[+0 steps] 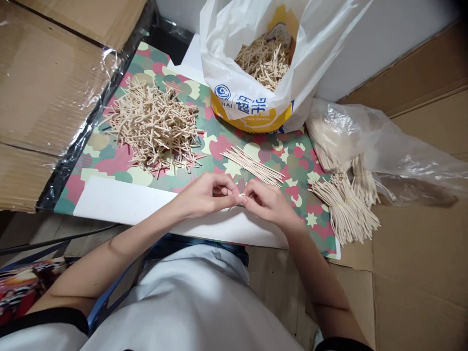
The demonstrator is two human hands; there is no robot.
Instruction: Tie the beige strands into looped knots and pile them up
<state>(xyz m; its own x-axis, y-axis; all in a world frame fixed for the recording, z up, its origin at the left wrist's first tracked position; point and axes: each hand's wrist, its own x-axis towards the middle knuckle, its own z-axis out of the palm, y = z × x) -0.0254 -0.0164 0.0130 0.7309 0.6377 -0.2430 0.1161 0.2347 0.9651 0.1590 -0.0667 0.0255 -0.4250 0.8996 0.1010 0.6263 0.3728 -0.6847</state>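
Observation:
My left hand (214, 195) and my right hand (268, 201) meet at the front of the board, fingertips almost touching. Between them, both pinch a thin pale reed stick (242, 195), of which only a small curled bit shows. The rest of it is hidden by my fingers. Just beyond my hands lies a loose row of straight reed sticks (254, 165). To the left is a big heap of short, bent and looped reed pieces (155, 126).
A white and yellow plastic bag (252, 109) holding more bent pieces stands at the back of the patterned board (208, 168). Tied bundles of sticks (347, 207) lie at the right edge beside a clear plastic bag (369, 131). Cardboard boxes (54, 73) stand at left.

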